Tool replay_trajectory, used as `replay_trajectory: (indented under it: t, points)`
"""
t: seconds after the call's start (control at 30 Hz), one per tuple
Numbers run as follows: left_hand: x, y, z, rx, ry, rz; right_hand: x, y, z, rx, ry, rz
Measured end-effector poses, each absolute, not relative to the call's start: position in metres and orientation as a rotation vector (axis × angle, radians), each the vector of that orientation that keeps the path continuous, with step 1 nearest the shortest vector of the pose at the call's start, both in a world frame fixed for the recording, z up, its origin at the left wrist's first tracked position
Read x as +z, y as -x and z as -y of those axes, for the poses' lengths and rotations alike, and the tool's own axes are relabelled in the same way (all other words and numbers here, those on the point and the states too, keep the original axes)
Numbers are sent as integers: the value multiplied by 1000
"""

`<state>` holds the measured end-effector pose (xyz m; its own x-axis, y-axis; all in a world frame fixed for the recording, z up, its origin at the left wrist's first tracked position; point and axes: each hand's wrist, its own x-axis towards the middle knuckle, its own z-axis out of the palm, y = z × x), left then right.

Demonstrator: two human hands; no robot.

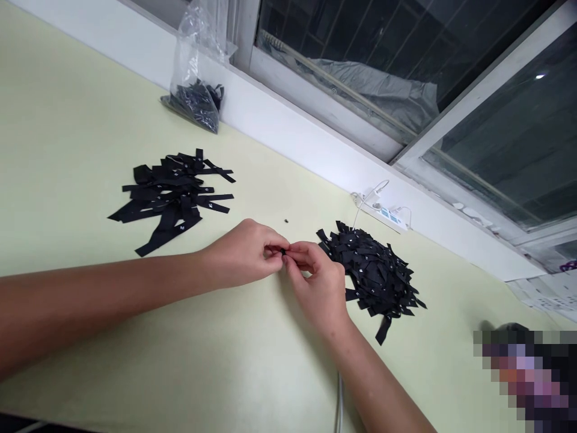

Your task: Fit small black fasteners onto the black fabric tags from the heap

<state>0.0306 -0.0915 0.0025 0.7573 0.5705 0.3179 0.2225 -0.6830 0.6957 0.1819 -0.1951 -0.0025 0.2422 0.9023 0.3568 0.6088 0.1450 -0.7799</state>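
Observation:
My left hand (pixel 246 252) and my right hand (pixel 318 279) meet near the middle of the view, above the pale green table (pixel 216 349). Both pinch a small black piece (pixel 283 252) between their fingertips; its shape is mostly hidden. To the left lies a loose pile of black fabric strips (pixel 169 192) with small white marks. A larger, denser heap of short black strips (pixel 374 270) sits just right of my right hand. One tiny dark bit (pixel 286 221) rests on the table beyond my fingertips.
A clear plastic bag (pixel 193 96) with black pieces stands against the white ledge (pixel 279 135). A white power strip (pixel 383 213) with cables lies behind the right heap. A grey cable (pixel 339 403) runs beside my right forearm. A blurred-out shape (pixel 532 379) is at lower right.

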Motion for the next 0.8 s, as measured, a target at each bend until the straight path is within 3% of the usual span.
replay_trajectory:
  t: [0.8]
  points:
    - [3,-45,94,682,-2118,-767,-4,-174,193,275,1704,1402]
